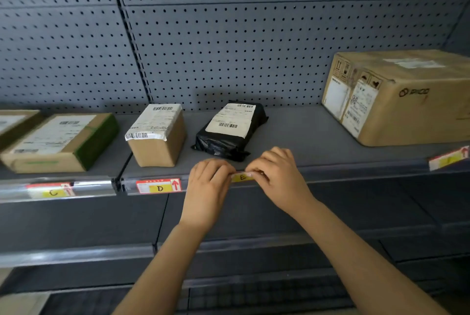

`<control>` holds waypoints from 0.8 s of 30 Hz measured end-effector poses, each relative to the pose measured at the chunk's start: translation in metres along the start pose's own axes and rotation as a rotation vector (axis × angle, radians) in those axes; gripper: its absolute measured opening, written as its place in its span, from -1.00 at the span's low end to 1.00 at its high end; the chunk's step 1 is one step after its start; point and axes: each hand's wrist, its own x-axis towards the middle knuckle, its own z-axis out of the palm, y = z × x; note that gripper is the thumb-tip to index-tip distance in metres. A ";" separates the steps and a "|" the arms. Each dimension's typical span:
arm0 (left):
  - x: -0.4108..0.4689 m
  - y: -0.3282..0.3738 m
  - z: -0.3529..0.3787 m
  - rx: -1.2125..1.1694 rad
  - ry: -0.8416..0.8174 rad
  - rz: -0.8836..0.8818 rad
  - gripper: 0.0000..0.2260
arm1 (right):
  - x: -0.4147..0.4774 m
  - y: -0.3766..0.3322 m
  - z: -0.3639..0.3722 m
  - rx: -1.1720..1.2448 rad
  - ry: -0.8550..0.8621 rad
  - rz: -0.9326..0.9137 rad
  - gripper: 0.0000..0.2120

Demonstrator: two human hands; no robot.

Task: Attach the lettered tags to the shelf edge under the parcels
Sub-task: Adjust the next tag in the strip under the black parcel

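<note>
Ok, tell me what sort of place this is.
Probably a parcel pickup or storage point: labelled parcels such as the black mailer bag on grey pegboard-backed shelving, with lettered tags like D on the shelf edge.

pegboard (254, 35) grey, dotted holes | shelf (330, 131) grey | tags C (52, 191), D (159, 186), E (242, 177) yellow, red border | mid parcel (232, 129) black, white label | boxes (407, 96) brown

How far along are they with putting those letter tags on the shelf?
The C tag and D tag already sit in the shelf edge. The left hand and right hand are fitting the E tag below the black parcel. The far-right tag looks tilted, perhaps unseated.
</note>
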 end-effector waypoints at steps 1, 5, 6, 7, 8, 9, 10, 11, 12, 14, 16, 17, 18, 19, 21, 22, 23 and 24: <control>-0.001 0.000 -0.001 0.025 0.006 -0.002 -0.92 | 0.001 0.001 0.002 0.026 -0.002 -0.002 -0.96; -0.009 0.000 -0.004 0.103 0.013 -0.027 -0.88 | 0.003 0.003 0.007 0.019 0.007 -0.061 -0.92; -0.012 0.000 -0.004 0.117 0.004 -0.030 -0.85 | 0.002 0.005 0.009 -0.033 0.002 -0.102 -0.89; -0.016 0.000 -0.004 0.127 -0.006 -0.033 -0.82 | 0.001 0.007 0.011 -0.080 -0.005 -0.144 -0.83; -0.020 0.001 -0.004 0.132 -0.018 -0.037 -0.79 | 0.001 0.008 0.012 -0.109 -0.015 -0.176 -0.77; -0.022 0.001 -0.005 0.135 -0.030 -0.043 -0.77 | 0.001 0.009 0.012 -0.127 -0.021 -0.196 -0.73; -0.023 0.001 -0.006 0.138 -0.041 -0.048 -0.75 | 0.000 0.010 0.012 -0.143 -0.023 -0.206 -0.71; -0.024 0.001 -0.006 0.141 -0.050 -0.050 -0.75 | -0.001 0.010 0.012 -0.159 -0.021 -0.212 -0.71; -0.023 0.001 -0.007 0.146 -0.057 -0.048 -0.75 | -0.003 0.010 0.011 -0.175 -0.018 -0.215 -0.71; -0.022 0.002 -0.007 0.145 -0.075 -0.043 -0.74 | -0.009 0.009 0.013 -0.203 -0.005 -0.216 -0.70; -0.022 0.002 -0.006 0.142 -0.100 -0.029 -0.73 | -0.017 0.008 0.015 -0.225 0.002 -0.194 -0.66; -0.023 0.002 -0.005 0.141 -0.105 -0.025 -0.72 | -0.020 0.007 0.017 -0.232 0.005 -0.179 -0.64; -0.025 0.001 -0.004 0.137 -0.106 -0.025 -0.71 | -0.023 0.006 0.019 -0.234 0.004 -0.165 -0.62; -0.027 0.000 -0.003 0.134 -0.106 -0.026 -0.68 | -0.024 0.005 0.020 -0.236 0.001 -0.155 -0.61; -0.029 0.000 -0.002 0.132 -0.110 -0.030 -0.58 | -0.024 0.002 0.019 -0.242 -0.019 -0.144 -0.62; -0.029 0.001 -0.004 0.126 -0.118 -0.032 -0.54 | -0.024 0.000 0.018 -0.243 -0.035 -0.133 -0.62; -0.028 0.002 -0.006 0.116 -0.126 -0.031 -0.52 | -0.024 -0.002 0.016 -0.237 -0.049 -0.110 -0.63; -0.027 0.001 -0.008 0.103 -0.133 -0.028 -0.53 | -0.025 -0.005 0.013 -0.223 -0.056 -0.074 -0.64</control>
